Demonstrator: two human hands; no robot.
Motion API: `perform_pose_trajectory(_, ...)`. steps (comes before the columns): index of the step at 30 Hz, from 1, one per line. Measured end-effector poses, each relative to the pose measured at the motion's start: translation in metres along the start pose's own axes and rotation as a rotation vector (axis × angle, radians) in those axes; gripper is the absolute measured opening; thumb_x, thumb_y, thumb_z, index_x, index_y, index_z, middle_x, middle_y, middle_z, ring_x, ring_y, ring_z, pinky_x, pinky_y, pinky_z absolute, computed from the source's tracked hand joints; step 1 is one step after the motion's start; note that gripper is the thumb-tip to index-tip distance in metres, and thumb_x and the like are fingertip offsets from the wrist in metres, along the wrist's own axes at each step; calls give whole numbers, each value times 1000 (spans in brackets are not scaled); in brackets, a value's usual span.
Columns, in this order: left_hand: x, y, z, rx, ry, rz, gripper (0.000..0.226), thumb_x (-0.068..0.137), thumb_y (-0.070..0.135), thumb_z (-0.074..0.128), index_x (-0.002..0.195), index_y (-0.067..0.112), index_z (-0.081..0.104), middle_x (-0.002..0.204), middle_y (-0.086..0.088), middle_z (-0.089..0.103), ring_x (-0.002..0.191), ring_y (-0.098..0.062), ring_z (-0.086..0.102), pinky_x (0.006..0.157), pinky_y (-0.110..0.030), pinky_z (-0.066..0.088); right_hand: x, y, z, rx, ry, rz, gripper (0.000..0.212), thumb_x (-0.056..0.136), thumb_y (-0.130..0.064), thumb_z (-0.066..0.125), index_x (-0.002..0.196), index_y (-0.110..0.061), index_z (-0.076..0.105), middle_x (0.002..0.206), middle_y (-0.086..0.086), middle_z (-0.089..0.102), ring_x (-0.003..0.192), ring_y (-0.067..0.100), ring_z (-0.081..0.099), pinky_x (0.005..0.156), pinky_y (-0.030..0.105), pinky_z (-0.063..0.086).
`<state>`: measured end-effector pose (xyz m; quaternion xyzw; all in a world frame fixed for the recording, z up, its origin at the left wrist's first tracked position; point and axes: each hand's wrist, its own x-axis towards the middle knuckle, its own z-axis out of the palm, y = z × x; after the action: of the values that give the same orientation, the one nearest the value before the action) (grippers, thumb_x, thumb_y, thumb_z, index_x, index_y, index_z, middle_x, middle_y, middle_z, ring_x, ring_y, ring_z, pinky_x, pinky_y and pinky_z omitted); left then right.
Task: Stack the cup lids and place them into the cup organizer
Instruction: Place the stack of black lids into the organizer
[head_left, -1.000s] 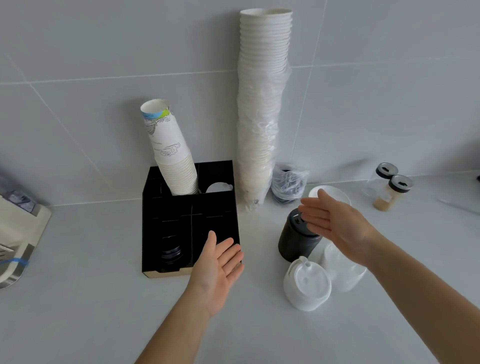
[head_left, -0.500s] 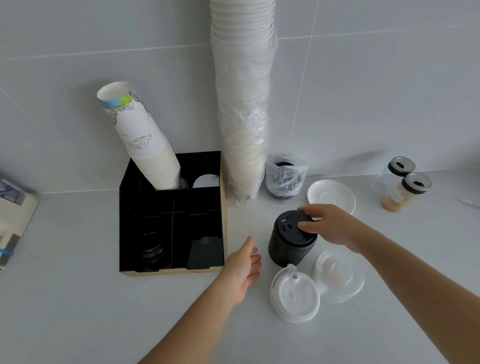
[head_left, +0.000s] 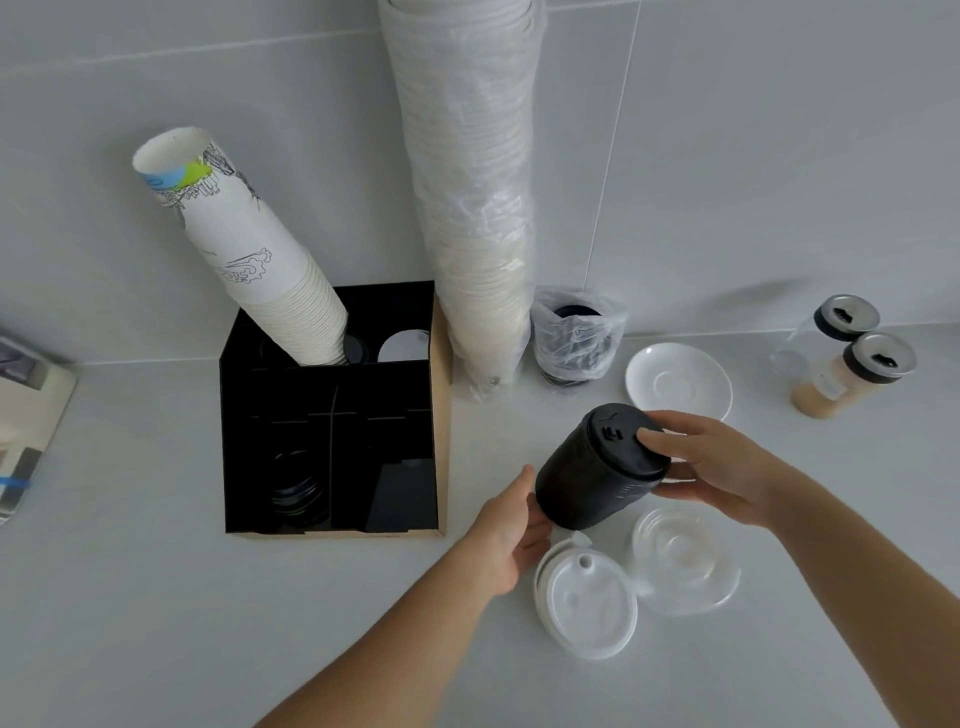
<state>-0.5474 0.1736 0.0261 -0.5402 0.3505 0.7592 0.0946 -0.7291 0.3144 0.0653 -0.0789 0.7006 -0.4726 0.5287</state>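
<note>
A stack of black cup lids (head_left: 592, 478) is tilted off the counter between my hands. My right hand (head_left: 711, 462) grips its top end, fingers over the top lid. My left hand (head_left: 506, 525) cups its lower end from the left. Below them lie a pile of white lids (head_left: 589, 605) and a pile of clear lids (head_left: 683, 561) on the counter. The black cup organizer (head_left: 439, 415) stands to the left, holding a leaning stack of paper cups (head_left: 249, 260), black lids (head_left: 296, 488) in a front slot and a white lid (head_left: 402, 345) at the back.
A tall sleeve of white cups (head_left: 472, 182) leans on the tiled wall beside the organizer. Behind my hands are a bagged stack of black lids (head_left: 576, 338), a white saucer (head_left: 678, 382) and two lidded jars (head_left: 852, 364). A device (head_left: 26, 410) sits at the left edge.
My right hand has closed on the black lid stack and tipped it off the counter. My left hand has moved right to its lower end. The camera has moved closer.
</note>
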Motion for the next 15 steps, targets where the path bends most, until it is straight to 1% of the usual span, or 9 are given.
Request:
perform_pose_trajectory(2,1,-1,2,-58,-27,-2,49,95,52,45,108,10,66,106,-8,73,102,-24,66,106,-38,45,1,4,1,12,-16,14,25,90,-30,67,115,-29,72,115,5,75,100,27,70,100,45,51)
perform_pose_trajectory(3,1,-2,3,-81,-30,0,49,95,51,44,108,9,66,104,-9,74,101,-24,66,107,-40,44,1,6,2,20,-17,13,24,90,-32,66,113,-30,73,115,4,75,99,27,70,99,44,51)
perform_pose_trajectory(6,-5,-1,3,-135,-16,9,43,98,47,42,94,11,65,94,-7,74,97,-23,66,107,-40,43,2,3,7,32,-11,-23,22,93,-30,63,113,-28,73,115,5,75,97,25,71,95,39,52)
perform_pose_trajectory(7,-8,0,3,-147,-17,14,43,98,46,41,93,11,64,94,-6,73,97,-22,65,107,-40,43,3,1,9,29,-14,-37,23,94,-29,62,113,-27,73,115,5,75,97,25,72,95,39,52)
perform_pose_trajectory(8,-10,0,0,-156,-20,25,43,98,46,41,97,10,64,97,-5,71,101,-22,64,109,-40,41,2,-2,11,23,-20,-50,23,94,-29,61,114,-27,73,116,5,75,97,25,72,96,39,52)
perform_pose_trajectory(9,-12,0,-1,-162,-30,38,44,99,46,40,105,10,63,104,-6,70,108,-23,62,110,-40,39,1,-5,13,21,-22,-59,23,94,-28,60,114,-26,73,116,6,75,97,25,72,98,40,52)
perform_pose_trajectory(11,-17,2,-7,-177,-48,67,51,99,47,39,125,7,58,116,-9,65,122,-25,55,112,-39,37,0,-12,19,21,-27,-79,24,95,-28,60,114,-25,73,118,7,74,98,27,71,102,43,50)
perform_pose_trajectory(13,-22,4,-13,-208,-67,98,55,99,46,39,131,4,54,115,-8,65,123,-25,54,112,-39,36,-3,-20,24,19,-28,-102,24,95,-27,59,116,-24,72,120,9,73,101,28,70,103,44,49)
perform_pose_trajectory(15,-30,5,-20,-239,-93,130,54,99,46,40,131,4,55,116,-8,66,123,-24,55,113,-39,35,-8,-30,32,10,-25,-126,25,95,-28,59,116,-24,72,120,9,73,101,29,70,104,45,49)
